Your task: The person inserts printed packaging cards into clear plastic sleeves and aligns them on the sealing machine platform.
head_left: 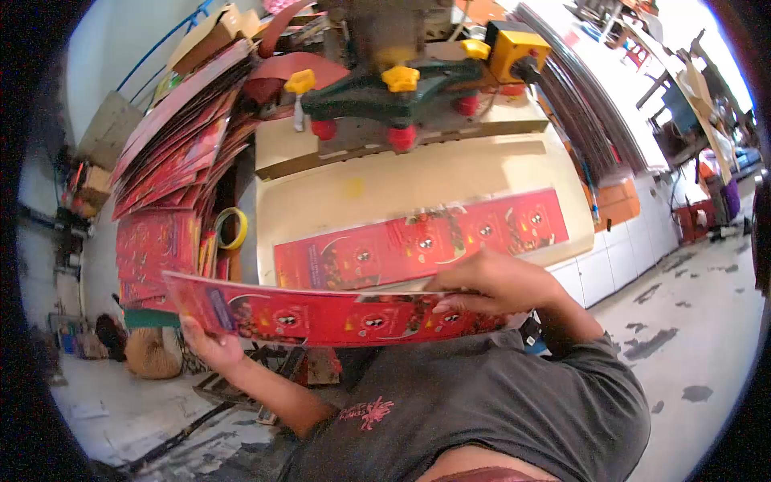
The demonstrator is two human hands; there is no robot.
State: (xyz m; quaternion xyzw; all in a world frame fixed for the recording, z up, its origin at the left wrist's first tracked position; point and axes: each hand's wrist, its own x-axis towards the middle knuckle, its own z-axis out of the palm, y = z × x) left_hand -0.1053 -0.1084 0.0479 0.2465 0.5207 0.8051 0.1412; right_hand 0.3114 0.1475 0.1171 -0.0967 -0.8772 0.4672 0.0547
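A long red printed sheet point(337, 319) with round black-and-white emblems is held up in front of my body, its face tilted toward me. My left hand point(212, 344) grips its lower left end from below, fingers partly hidden behind it. My right hand point(494, 281) is closed over the upper edge near the right end, thumb on the printed face. Just beyond, a similar printed strip point(422, 241) lies flat on the cream bed point(321, 189) of a press, slightly slanted. Neither hand touches that strip.
Above the bed hangs the dark green press head point(393, 92) with yellow knobs and red feet. A yellow control box point(518, 52) sits at its right. Stacked red printed sheets point(173, 161) and a yellow tape roll point(232, 228) are on the left. More stacked sheets point(590, 96) stand right.
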